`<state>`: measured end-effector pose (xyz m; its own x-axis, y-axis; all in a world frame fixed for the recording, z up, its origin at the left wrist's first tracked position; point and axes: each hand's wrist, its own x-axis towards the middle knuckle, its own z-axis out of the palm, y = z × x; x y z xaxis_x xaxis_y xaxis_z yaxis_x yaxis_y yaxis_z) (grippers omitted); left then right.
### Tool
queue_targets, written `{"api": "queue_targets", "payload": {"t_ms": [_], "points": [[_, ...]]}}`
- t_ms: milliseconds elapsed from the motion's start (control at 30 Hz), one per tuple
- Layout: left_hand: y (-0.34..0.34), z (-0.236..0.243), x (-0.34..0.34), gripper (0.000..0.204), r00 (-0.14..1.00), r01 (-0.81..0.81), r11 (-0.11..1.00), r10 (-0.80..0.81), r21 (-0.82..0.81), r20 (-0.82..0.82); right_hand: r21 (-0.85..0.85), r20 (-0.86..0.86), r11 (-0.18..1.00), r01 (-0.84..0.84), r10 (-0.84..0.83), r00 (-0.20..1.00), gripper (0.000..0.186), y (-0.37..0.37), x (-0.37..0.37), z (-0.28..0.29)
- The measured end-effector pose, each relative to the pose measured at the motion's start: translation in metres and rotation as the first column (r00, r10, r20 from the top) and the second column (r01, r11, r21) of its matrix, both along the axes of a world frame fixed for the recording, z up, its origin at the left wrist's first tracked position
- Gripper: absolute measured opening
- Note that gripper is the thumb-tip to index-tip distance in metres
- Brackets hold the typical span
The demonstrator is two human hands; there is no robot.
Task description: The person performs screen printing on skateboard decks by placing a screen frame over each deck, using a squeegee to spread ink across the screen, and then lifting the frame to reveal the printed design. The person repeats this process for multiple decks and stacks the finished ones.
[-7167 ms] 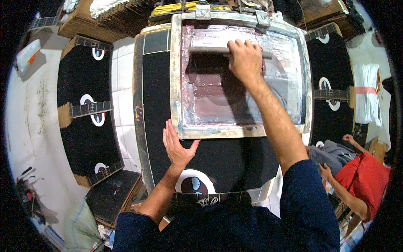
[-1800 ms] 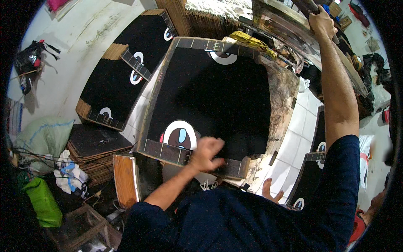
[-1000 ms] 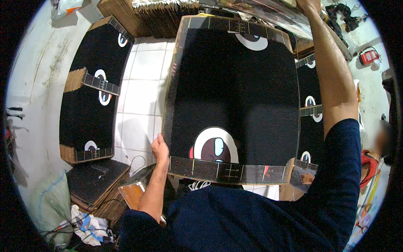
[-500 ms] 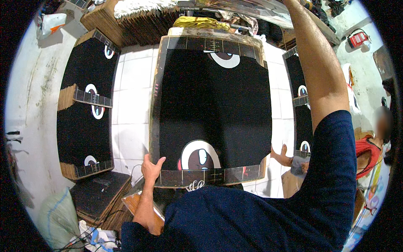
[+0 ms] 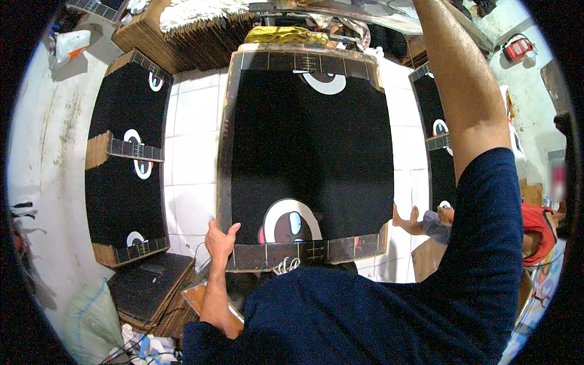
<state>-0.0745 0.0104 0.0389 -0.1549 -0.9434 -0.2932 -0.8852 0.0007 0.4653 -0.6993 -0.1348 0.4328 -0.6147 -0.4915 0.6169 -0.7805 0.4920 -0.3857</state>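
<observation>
Black cloth (image 5: 316, 146): flat on the dark-rimmed surface (image 5: 224, 182) in the centre of the view, uncovered between two dark strips; a big printed eye (image 5: 292, 222) sits at its lower left, part of another near the top.
Left hand (image 5: 219, 241): at the surface's lower left corner, thumb stretched over the rim; the other fingers lie largely hidden, so whether they grasp the edge or only rest there I cannot tell.
Right hand: past the top border, so the state of its fingers cannot be told; its forearm (image 5: 465, 79) slants up the upper right.
Pale frame (image 5: 371, 17): partly in view at the top, cut off; contact with the right hand cannot be seen.
Step in hand: probably a check or pause with the cloth exposed and one corner steadied.
Next move: lowering anything onto the cloth would call for a clear left thumb and an unshifted surface.
Seated person (image 5: 538, 231): lower right, in red, mostly masked by the dark sleeve (image 5: 486, 207).
Black panels (image 5: 125, 194): at left; the matching ones at right are half covered by the arm.
</observation>
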Motion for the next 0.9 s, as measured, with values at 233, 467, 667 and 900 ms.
{"api": "queue_targets", "payload": {"t_ms": [233,467,667,900], "points": [[-0.009,0.009,-0.010,0.073,0.992,0.012,0.999,-0.017,0.037,0.126,0.008,-0.018,1.000,-0.003,0.003,1.000,0.044,-0.001,-0.005,0.007],[-0.010,0.001,-0.008,0.080,0.995,0.020,0.999,-0.017,-0.033,0.099,0.060,0.005,0.998,0.032,-0.032,0.999,0.039,-0.001,-0.013,0.012],[-0.010,-0.020,-0.009,0.084,0.990,-0.036,0.998,0.029,0.049,0.135,0.008,-0.078,0.998,0.057,-0.056,0.995,0.036,-0.002,-0.008,0.018],[-0.038,-0.011,-0.018,0.090,0.984,0.047,0.989,-0.071,0.143,0.166,-0.111,-0.098,0.992,-0.066,0.055,0.994,0.028,0.034,0.028,-0.011]]}}
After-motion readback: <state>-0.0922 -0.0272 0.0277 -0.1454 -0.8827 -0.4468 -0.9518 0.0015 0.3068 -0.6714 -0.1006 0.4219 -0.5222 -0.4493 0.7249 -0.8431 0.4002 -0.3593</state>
